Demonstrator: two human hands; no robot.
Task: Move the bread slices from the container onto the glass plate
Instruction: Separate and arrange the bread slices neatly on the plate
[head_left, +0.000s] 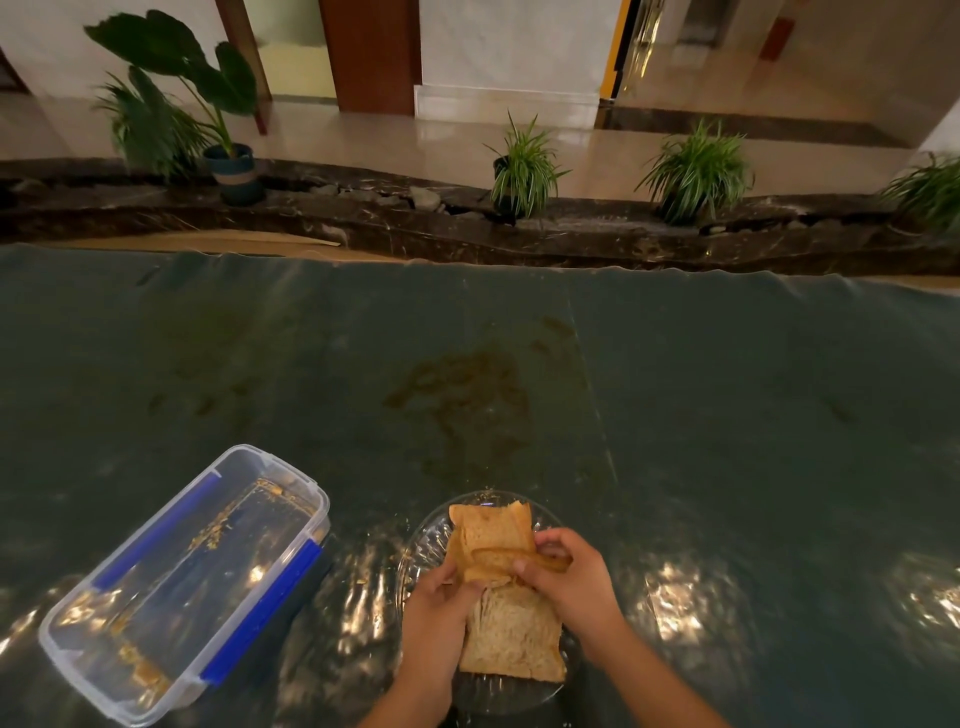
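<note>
The bread slices (511, 631) lie piled on the glass plate (423, 543) at the bottom centre. My left hand (436, 618) grips the pile's left side, fingers curled on a slice. My right hand (569, 579) pinches the crust of an upper slice from the right. One slice (493, 525) sticks out toward the far rim. The clear plastic container (171, 587) with blue side clips stands to the left of the plate and holds only crumbs.
A dark green shiny cloth (727, 415) covers the table, with a brownish stain (462, 389) beyond the plate. Past the far table edge run a dark stone ledge and several potted plants (524, 166).
</note>
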